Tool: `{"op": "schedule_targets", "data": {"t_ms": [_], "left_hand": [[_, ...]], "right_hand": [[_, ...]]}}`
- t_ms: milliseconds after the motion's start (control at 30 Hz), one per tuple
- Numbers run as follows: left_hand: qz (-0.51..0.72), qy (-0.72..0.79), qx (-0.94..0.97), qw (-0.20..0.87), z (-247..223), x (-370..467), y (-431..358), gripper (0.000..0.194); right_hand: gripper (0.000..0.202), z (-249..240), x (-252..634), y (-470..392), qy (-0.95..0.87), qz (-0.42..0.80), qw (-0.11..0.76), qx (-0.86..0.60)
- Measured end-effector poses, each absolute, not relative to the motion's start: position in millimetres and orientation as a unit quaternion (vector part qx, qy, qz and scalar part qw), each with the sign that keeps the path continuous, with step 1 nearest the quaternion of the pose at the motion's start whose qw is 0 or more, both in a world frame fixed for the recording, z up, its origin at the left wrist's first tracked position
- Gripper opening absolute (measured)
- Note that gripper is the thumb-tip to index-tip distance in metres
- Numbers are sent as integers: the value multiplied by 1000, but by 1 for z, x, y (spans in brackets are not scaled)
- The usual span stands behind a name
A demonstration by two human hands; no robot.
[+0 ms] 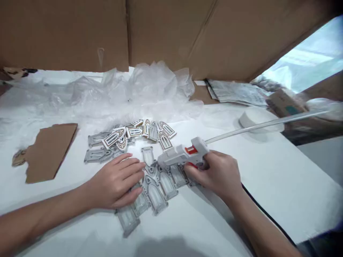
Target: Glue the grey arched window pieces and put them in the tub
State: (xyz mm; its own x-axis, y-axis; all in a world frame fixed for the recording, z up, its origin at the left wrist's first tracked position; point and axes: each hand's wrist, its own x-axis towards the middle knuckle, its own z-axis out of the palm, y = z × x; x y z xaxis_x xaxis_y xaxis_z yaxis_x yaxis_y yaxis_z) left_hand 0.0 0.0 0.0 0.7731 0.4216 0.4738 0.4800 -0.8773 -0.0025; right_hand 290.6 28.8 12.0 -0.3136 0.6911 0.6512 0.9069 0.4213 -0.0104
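In my right hand (218,173) is a white and red hot glue gun (178,155), a long clear glue stick (257,127) poking out of its back end. The nozzle points left, at a grey arched window piece (148,156). My left hand (122,182) lies palm down with fingers stretched out, over several more grey arched pieces (154,194), its fingertips close to the nozzle. Part of those pieces is hidden under the hand. Behind them is a loose pile of small arched window pieces (114,138), some white with brown edging, others grey side up.
A torn cardboard piece (50,151) lies at left. Crumpled clear plastic (155,84) runs along the back beneath a cardboard wall (166,32). To the right are a white roll (258,119), flat plastic packs (237,92) and a box (286,101). A black cord (268,214) trails by my right forearm.
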Motion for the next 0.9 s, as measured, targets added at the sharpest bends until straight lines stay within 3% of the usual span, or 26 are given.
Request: {"op": "schedule_targets", "data": {"t_ms": [900], "left_hand": [[-236,-240,-940,64,2,1,-1,27]], "right_hand": [[33,12,292,28,-785,-191,295,-510]]}}
